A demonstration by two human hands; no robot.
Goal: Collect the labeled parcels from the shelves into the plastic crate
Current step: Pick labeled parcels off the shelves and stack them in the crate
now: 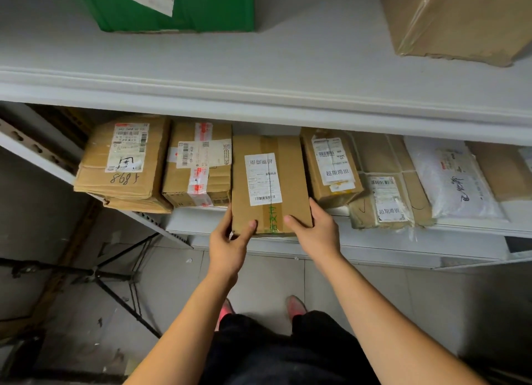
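Observation:
A brown cardboard parcel (290,168) with a white label and green writing on its tape sticks out over the front edge of the lower shelf (374,240). My left hand (230,240) grips its near left corner, thumb on top. My right hand (313,229) grips its near right corner, thumb on top and fingers along the side. Other labeled parcels lie in a row on the same shelf: a flattened one (126,165) marked 1898, a red-taped box (198,165), a box (331,165) to the right, a small flat one (385,203) and a white plastic mailer (457,180). No plastic crate is in view.
The upper shelf (288,67) carries a green box (184,7) and a large brown box (454,19). A black tripod-like stand (109,275) is on the tiled floor to the left. My feet in pink shoes (295,307) are below the shelf.

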